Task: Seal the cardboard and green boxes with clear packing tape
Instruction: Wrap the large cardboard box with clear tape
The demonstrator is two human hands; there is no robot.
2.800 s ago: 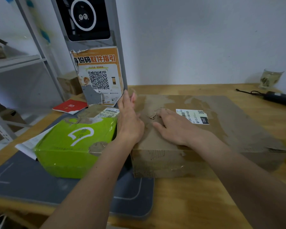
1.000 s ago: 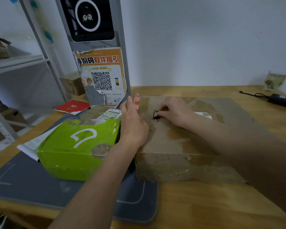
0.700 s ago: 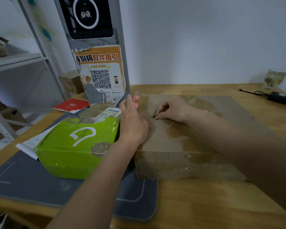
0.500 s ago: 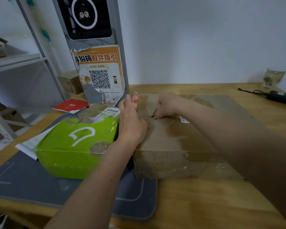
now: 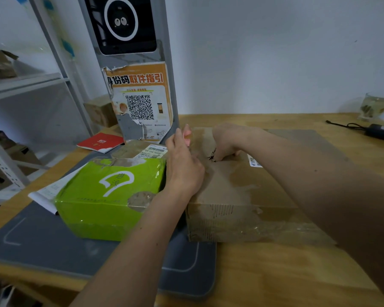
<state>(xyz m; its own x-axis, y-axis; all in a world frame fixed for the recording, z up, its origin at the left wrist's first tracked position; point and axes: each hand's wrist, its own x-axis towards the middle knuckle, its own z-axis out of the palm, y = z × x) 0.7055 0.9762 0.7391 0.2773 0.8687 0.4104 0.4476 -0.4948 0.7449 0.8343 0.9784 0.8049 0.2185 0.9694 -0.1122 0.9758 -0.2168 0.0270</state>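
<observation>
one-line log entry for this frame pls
stage: taping cardboard box top | left hand: flat on box edge | right hand: curled fingers pressing top | green box: alongside, untouched

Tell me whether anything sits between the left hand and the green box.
Nothing visible does. The left hand rests along the left edge of the cardboard box, directly beside the green box, with no object showing in the narrow gap between them. The right hand is curled on the cardboard box top.
</observation>
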